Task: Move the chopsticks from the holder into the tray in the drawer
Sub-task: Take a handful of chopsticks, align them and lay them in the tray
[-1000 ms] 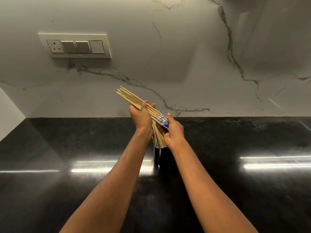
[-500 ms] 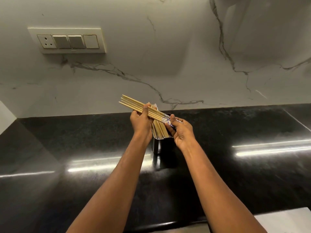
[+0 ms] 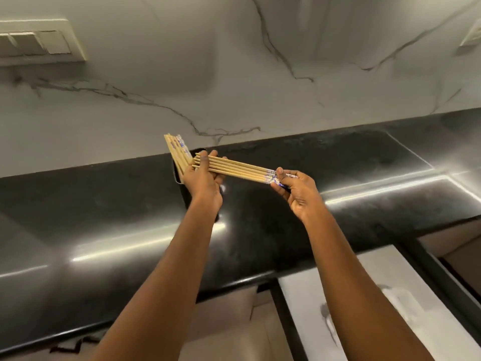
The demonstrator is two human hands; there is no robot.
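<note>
The chopsticks point(image 3: 235, 171) look light, stiff and smooth. They would likely slip apart, so they are best held as a bundle near both ends. The left hand point(image 3: 205, 185) clasps the plain tips, thumb on top, and the right hand point(image 3: 299, 192) pinches the blue-patterned ends. The bundle spans the hands above the worktop point(image 3: 104, 204). Other sticks point(image 3: 178, 151) stand in the holder point(image 3: 185, 196) behind the left hand.

Glossy black countertop point(image 3: 104, 209), veined marble backsplash point(image 3: 234, 74), cream switch panel point(image 3: 39, 43) upper left
</note>
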